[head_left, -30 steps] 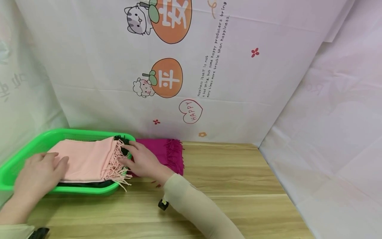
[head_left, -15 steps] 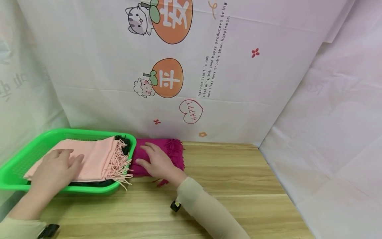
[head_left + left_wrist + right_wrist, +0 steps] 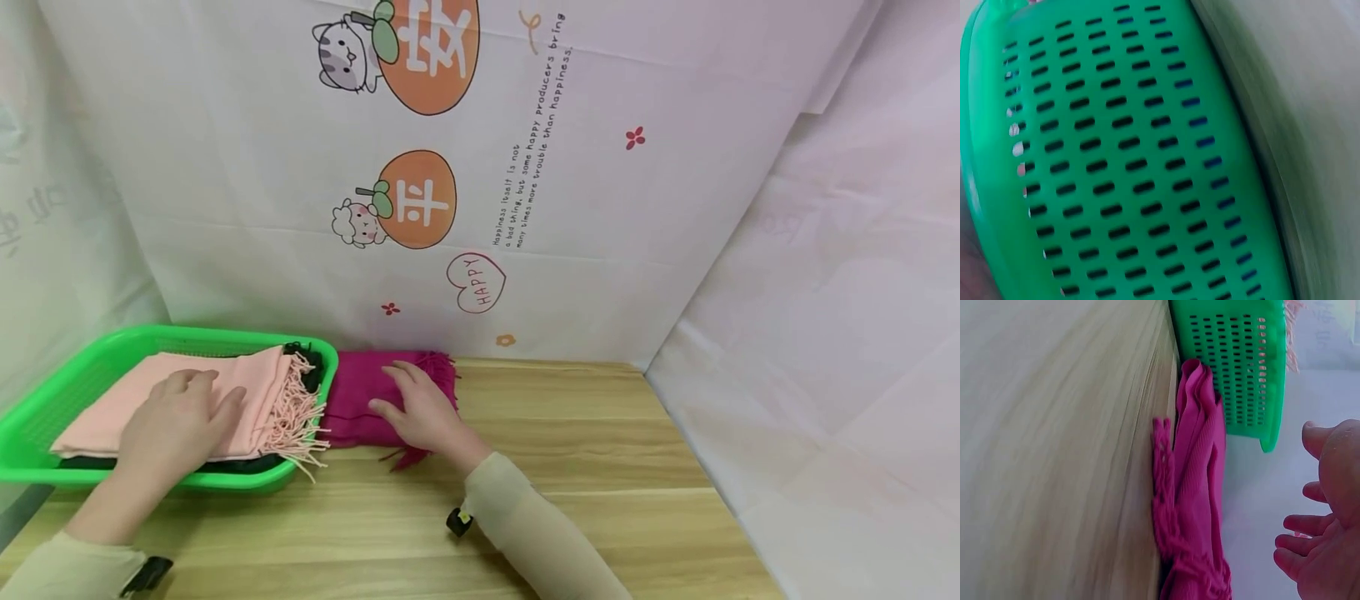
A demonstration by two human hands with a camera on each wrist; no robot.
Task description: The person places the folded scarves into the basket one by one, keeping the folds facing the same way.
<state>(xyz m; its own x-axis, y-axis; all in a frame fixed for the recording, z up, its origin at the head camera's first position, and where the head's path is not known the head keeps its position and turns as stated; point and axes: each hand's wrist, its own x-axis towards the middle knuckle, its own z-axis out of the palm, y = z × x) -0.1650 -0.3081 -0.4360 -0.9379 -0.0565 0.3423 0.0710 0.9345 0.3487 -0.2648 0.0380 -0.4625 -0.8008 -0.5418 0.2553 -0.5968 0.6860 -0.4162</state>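
A folded pink scarf (image 3: 112, 408) with a fringe at its right end lies in the green plastic basket (image 3: 82, 477), on top of black fabric (image 3: 243, 465). My left hand (image 3: 176, 421) is over the pink scarf, its fingers relaxed and holding nothing. To the right of the basket lies a folded magenta scarf (image 3: 356, 400), also fringed. My right hand (image 3: 423, 408) hovers over it with loose, spread fingers; the right wrist view shows a gap between this hand (image 3: 1329, 519) and the magenta scarf (image 3: 1197, 475). The basket's slotted side (image 3: 1122, 156) fills most of the left wrist view.
The wooden tabletop (image 3: 585, 442) extends to the right and front of the basket. A white printed sheet (image 3: 570, 292) hangs behind the table, and another white sheet (image 3: 847, 375) stands along the right side. Pink fringe strands (image 3: 300, 446) hang over the basket's rim.
My right hand has left the pink fringe at the basket's edge and shifted right, over the magenta scarf. My left hand has slid right across the pink scarf.
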